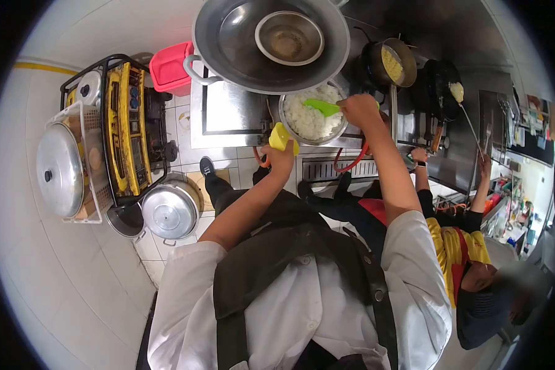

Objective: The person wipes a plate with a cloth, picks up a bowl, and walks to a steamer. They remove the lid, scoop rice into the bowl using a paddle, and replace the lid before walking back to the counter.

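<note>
A metal pot of white rice (311,120) stands on the stove, partly under the edge of a large grey pan (228,37). My right hand (361,112) is closed around a bright green spatula (322,107), whose blade rests on the rice. At the pot's left side, my left hand (280,157) grips a yellow cup-like container (282,138); its inside is hard to make out. Inside the large pan sits a smaller metal bowl (289,38).
Right of the pot are a pan with yellow food (393,63) and a black pan (439,92). A co-worker in yellow (462,246) stands at the right, holding a long utensil. At the left are a yellow generator (124,129), a lidded pot (169,211) and a red bin (171,68).
</note>
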Motion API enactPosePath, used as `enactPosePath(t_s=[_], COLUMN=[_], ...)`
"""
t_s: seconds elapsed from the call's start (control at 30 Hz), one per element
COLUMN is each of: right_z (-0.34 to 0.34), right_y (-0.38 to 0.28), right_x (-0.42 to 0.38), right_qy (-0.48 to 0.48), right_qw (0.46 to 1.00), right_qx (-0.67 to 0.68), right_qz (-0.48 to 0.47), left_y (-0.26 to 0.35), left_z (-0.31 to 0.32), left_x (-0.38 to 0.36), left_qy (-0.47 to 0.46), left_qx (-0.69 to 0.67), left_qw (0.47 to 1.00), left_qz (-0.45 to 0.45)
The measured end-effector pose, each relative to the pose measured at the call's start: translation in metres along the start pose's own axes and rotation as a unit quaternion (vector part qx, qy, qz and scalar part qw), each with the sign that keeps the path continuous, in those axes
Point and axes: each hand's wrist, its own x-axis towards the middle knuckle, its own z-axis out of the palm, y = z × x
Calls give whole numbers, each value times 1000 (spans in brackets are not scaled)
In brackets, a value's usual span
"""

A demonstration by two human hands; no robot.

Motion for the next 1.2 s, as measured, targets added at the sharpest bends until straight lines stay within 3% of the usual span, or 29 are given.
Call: enactPosePath(t_s=[0.2, 0.27, 0.5, 0.57, 0.67, 0.77, 0.8, 0.83, 0.93, 1.07, 1.2], right_z=[30, 41, 74, 87, 106, 136, 144, 147, 150, 163, 140], right_y=[0, -3, -16, -13, -8, -3, -3, -4, -7, -11, -13], right_x=[12, 10, -4, -9, -14, -17, -19, -21, -28, -39, -55], right_qy=[-11, -18, -45, -39, -59, -31, -24, -18, -30, 18, 34], right_qw=[998, 996, 982, 971, 949, 924, 911, 896, 829, 762, 772], right_qx=[61, 81, 178, 221, 281, 357, 389, 421, 537, 629, 601], right_qz=[-24, -25, 50, 76, 127, 131, 134, 136, 152, 156, 204], left_y=[-28, -26, -26, -10, -21, -15, -4, -1, 11, 14, 16], left_z=[17, 15, 9, 0, -7, -29, -39, -46, -57, -46, -18], left_x=[11, 9, 11, 6, 13, 11, 7, 9, 13, 25, 32], left_qy=[-11, -7, -25, -27, -34, -91, -118, -145, -193, -190, -132], left_qx=[-41, 6, 12, 58, 45, -79, -132, -160, -168, -147, -111], left_qw=[998, 998, 994, 995, 996, 993, 984, 976, 966, 971, 985], left_qz=[40, 62, 107, 76, 69, 4, -31, -10, -23, 2, 1])
